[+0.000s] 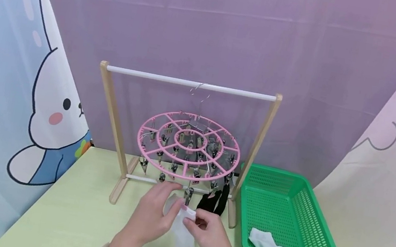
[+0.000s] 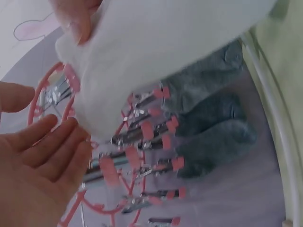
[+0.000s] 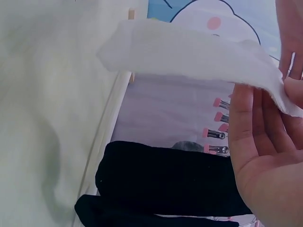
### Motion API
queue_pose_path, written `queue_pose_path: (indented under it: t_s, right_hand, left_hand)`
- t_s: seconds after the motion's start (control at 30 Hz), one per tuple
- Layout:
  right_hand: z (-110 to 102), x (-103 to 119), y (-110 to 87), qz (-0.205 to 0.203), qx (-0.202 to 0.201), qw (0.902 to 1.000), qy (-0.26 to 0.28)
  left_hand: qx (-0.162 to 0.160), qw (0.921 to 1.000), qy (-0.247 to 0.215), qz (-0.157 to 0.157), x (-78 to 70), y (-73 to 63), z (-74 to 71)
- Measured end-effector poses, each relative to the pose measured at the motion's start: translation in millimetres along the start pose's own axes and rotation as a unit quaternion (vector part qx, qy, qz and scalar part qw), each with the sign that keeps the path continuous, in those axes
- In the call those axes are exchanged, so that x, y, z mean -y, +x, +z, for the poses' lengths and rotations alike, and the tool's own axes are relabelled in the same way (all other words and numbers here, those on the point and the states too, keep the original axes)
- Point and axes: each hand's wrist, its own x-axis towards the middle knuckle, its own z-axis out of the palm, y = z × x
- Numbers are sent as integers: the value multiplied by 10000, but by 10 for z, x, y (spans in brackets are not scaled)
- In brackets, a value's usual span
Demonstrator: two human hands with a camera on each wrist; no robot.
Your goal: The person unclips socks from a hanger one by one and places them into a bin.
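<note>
A white sock (image 1: 184,230) hangs below the front rim of the pink round clip hanger (image 1: 183,176). My right hand (image 1: 212,234) pinches its upper edge between thumb and fingers. On the sock's other side is my left hand (image 1: 155,209), its fingers (image 2: 47,146) extended and slightly bent beside the cloth. A metal clip with pink tips (image 2: 61,87) lies between the left thumb and fingers in the left wrist view, its tip right at the sock's edge. Black socks (image 3: 165,179) hang from the hanger to the right of the white one.
The hanger hooks onto a white rail (image 1: 151,76) of a wooden stand (image 1: 115,119). Grey socks (image 2: 218,137) hang from clips farther back. At right, a green basket (image 1: 332,231) holds another white sock (image 1: 269,246). Purple cloth (image 1: 215,35) hangs behind.
</note>
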Motion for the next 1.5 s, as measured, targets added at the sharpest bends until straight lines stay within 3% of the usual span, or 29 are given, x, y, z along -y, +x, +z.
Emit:
queue_pose_path:
  t_s: [0.1, 0.2, 0.4, 0.5, 0.7, 0.93, 1.07, 1.33, 1.5]
  right_hand:
    - [7, 0, -2, -150, 52, 9999, -19]
    - [9, 1, 1, -215, 115, 9997, -62]
    - [2, 16, -1, -276, 154, 9994, -132]
    - [-4, 30, -11, -222, 153, 9996, -127]
    - [-8, 30, -20, -74, 156, 9998, -71]
    - [19, 20, -5, -313, 96, 9995, -52]
    - [26, 29, -1, -382, 63, 9992, -60]
    - [49, 26, 5, -431, 61, 9990, -100]
    - [63, 23, -10, -220, 157, 9993, -249]
  left_hand:
    - [506, 9967, -280, -568, -42, 23, 48]
    - [890, 9867, -694, -1172, -65, 63, 76]
    - [1406, 9493, -1911, -2063, -29, 156, 99]
    - [1517, 9329, -2327, -2291, 3, 172, 93]
    - [1511, 9174, -2698, -2504, 34, 172, 57]
    - [1385, 8967, -3124, -2812, 39, 170, 35]
    - [1286, 8966, -3181, -2800, 44, 163, 35]
    - [1077, 9143, -2939, -2572, 39, 161, 31]
    - [908, 9131, -3072, -2524, 29, 169, 15]
